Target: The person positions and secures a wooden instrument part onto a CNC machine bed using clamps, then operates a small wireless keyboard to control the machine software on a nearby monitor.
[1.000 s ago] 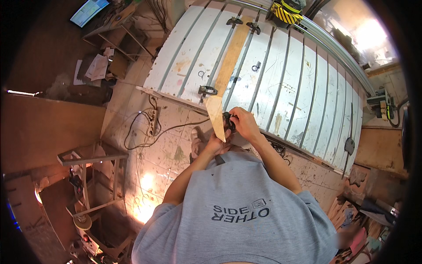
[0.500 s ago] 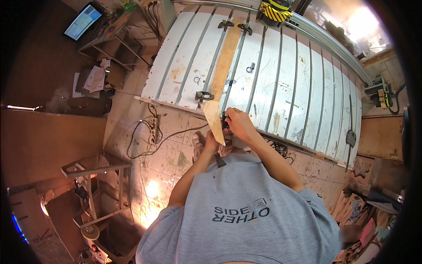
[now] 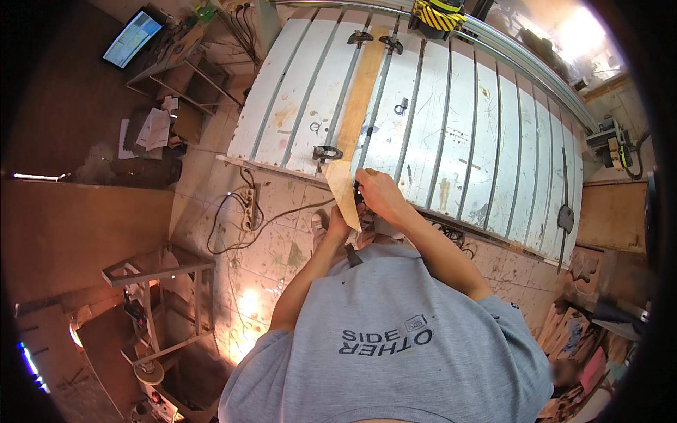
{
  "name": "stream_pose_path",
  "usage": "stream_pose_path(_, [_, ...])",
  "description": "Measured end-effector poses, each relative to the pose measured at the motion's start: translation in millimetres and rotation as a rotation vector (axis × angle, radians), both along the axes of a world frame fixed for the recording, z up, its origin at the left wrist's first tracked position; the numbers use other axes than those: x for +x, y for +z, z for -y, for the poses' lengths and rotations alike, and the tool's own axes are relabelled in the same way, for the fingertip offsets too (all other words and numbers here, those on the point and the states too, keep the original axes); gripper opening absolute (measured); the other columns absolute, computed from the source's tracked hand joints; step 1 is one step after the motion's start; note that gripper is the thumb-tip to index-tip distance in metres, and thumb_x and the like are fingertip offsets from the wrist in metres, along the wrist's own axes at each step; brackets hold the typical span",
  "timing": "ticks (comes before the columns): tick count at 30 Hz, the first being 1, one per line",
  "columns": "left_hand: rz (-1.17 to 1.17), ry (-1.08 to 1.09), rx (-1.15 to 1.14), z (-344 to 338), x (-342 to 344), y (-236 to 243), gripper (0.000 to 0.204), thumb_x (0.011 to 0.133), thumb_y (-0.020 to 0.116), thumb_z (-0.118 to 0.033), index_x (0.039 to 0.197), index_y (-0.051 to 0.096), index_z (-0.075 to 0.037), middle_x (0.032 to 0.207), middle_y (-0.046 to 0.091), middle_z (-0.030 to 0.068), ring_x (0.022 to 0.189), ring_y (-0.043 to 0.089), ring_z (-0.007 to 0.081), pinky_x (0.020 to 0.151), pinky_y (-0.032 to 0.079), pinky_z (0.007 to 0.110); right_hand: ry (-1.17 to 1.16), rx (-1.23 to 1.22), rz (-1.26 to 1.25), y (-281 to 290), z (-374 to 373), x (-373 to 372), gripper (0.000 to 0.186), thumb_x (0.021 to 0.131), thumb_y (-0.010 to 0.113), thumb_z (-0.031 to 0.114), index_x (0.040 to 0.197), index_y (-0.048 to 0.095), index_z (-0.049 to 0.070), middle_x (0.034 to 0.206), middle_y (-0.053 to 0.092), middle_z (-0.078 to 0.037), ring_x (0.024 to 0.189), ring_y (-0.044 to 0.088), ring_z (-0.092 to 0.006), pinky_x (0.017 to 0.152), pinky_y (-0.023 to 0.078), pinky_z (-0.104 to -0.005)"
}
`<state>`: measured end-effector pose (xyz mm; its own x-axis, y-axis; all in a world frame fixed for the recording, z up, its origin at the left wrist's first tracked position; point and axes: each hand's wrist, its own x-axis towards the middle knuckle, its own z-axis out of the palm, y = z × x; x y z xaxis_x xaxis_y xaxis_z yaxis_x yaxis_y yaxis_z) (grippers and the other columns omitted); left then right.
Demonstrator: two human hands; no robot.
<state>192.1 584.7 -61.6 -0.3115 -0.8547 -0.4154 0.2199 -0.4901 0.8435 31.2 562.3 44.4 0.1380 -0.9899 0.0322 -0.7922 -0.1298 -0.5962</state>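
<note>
A long pale wooden plank [image 3: 356,99] lies lengthwise on the white slatted table [image 3: 458,127], its near end hanging over the table's front edge. My right hand [image 3: 377,197] is closed on a small dark tool [image 3: 357,194] pressed against the plank's right edge near that end. My left hand [image 3: 338,227] grips the plank's overhanging end from below and is partly hidden by it. A dark handle [image 3: 351,255] sticks out just under my left hand. A black clamp [image 3: 326,151] sits on the plank's left side at the table edge.
Two more black clamps [image 3: 374,39] hold the plank's far end. A yellow-and-black machine head [image 3: 437,14] rides a rail at the back. On the tiled floor are a power strip [image 3: 248,209] with cables and a metal frame stand [image 3: 159,268]. A lit monitor [image 3: 132,39] stands far left.
Both hands stay at the plank's near end; the right hand has shifted slightly along the plank's edge. The view has tilted a little.
</note>
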Motion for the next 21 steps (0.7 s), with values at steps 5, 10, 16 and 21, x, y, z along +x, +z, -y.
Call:
stream_pose_path(5, [-0.084, 0.091, 0.107, 3.0, -1.2, 1.8, 0.032, 0.095, 0.072, -0.004, 0.125, 0.063, 0.000, 0.114, 0.070, 0.0057, 0.095, 0.070, 0.0134, 0.077, 0.060, 0.027, 0.034, -0.080, -0.002, 0.0, -8.8, 5.6, 0.020, 0.082, 0.067, 0.001, 0.098, 0.055, -0.003, 0.092, 0.065, -0.022, 0.089, 0.067, -0.0425, 0.077, 0.055, -0.0490])
stream_pose_path(10, [-0.220, 0.178, 0.247, 4.7, -0.3, -0.1, 0.028, 0.096, 0.069, -0.003, 0.124, 0.064, -0.001, 0.116, 0.070, 0.0054, 0.095, 0.070, 0.0142, 0.078, 0.060, 0.028, -0.006, -0.095, 0.037, -2.3, -4.9, 9.5, 0.019, 0.083, 0.068, 0.001, 0.097, 0.055, -0.001, 0.091, 0.064, -0.020, 0.088, 0.067, -0.0421, 0.076, 0.055, -0.0492])
stream_pose_path(16, [-0.228, 0.134, 0.147, 5.2, 2.4, 0.7, 0.027, 0.096, 0.070, -0.005, 0.122, 0.064, 0.000, 0.112, 0.071, 0.0068, 0.093, 0.070, 0.0139, 0.080, 0.060, 0.029, -0.055, -0.076, 0.073, -2.5, -4.4, 10.5, 0.016, 0.086, 0.067, 0.001, 0.098, 0.056, 0.000, 0.094, 0.066, -0.020, 0.087, 0.067, -0.0421, 0.076, 0.055, -0.0486])
stream_pose_path(21, [-0.110, 0.071, 0.110, 6.8, 4.2, -11.6, 0.045, 0.097, 0.069, -0.003, 0.138, 0.051, 0.001, 0.128, 0.063, 0.0093, 0.111, 0.067, 0.0219, 0.100, 0.058, 0.039, -0.096, -0.046, 0.189, -4.1, 0.7, 4.8, 0.015, 0.086, 0.065, -0.001, 0.099, 0.057, 0.000, 0.096, 0.066, -0.018, 0.088, 0.066, -0.0414, 0.076, 0.054, -0.0487])
